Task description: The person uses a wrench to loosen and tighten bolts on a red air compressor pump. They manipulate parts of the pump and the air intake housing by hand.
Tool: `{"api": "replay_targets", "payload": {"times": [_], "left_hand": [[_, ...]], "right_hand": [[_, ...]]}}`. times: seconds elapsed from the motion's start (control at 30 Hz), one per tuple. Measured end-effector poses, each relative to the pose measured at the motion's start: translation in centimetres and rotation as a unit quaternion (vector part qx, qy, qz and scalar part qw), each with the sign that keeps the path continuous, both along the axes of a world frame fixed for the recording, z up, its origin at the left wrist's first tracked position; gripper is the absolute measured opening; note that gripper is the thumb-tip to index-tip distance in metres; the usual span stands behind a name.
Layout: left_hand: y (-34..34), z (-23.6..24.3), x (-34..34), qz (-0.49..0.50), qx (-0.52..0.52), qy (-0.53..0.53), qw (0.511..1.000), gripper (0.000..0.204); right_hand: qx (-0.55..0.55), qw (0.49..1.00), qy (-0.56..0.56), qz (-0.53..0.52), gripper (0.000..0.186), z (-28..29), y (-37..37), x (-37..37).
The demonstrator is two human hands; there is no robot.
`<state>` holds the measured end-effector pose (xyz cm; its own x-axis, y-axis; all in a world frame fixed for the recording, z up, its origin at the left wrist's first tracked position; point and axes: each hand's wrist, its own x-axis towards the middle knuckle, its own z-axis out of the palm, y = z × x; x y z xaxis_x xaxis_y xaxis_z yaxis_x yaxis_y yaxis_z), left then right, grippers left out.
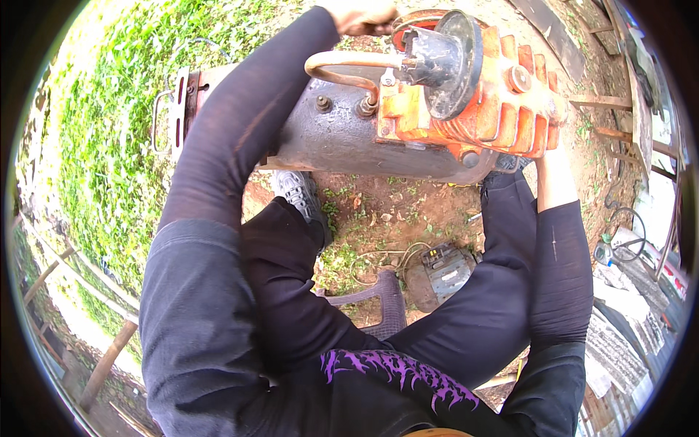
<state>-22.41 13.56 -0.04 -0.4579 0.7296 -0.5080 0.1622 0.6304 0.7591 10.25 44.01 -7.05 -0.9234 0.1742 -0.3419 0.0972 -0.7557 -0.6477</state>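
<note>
Head view: person is sitting on a plastic chair (382, 306), looking down at an air compressor pump (466, 80), orange finned casting bolted onto a dark rusty tank (342, 138) that is lying across the bare soil in front of the knees. Left hand (362, 14) is reaching over the top of the unit at the upper frame edge; its fingers are curling closed around something near the reddish rim behind the pump, but what exactly is being gripped is cut off, so cannot tell. Right hand (555, 116) is pressing against the far right side of the finned casting; fingers are mostly hidden behind the fins, apparently wrapping the edge, opening not visible. A bent copper pipe (338, 65) is looping from the pump head down to a fitting on the tank. A small electric motor (440, 273) is lying on the ground between the legs, well apart from the pump. Grass is bordering the left; timber and clutter the right. Judgement: cast metal, heavy, stiff, probably greasy; fins are giving solid purchase, the copper pipe is looking kinkable and is best avoided as a handle.
</note>
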Motion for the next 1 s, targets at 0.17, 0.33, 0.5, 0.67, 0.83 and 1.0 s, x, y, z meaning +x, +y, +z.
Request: {"api": "replay_targets", "payload": {"times": [0.17,0.33,0.5,0.67,0.83,1.0], "left_hand": [[-1.1,-3.2,-2.0,0.077,0.048,-0.174,0.981,0.021],[-5.3,-2.1,-5.2,0.140,0.074,-0.093,0.983,0.032],[-10.9,3.0,0.9,0.297,0.074,-0.139,0.942,0.022],[-16.8,2.2,0.2,0.193,0.102,-0.198,0.956,0.026],[-17.6,1.5,1.3,0.240,0.108,-0.242,0.934,0.030],[-17.9,1.2,1.7,0.204,0.106,-0.273,0.934,0.035]], "right_hand": [[0.025,1.000,0.010,0.014,0.038,-0.2,0.1,-1.7],[0.052,0.999,0.014,-0.005,0.038,-0.6,0.2,-0.7],[0.074,0.997,0.015,-0.023,0.037,-1.5,0.5,0.9],[0.099,0.995,0.015,-0.022,0.037,-2.2,1.0,0.7],[0.135,0.990,0.014,-0.027,0.036,-2.1,1.9,0.5],[0.168,0.985,0.014,-0.031,0.036,-1.8,0.7,0.4]]}}
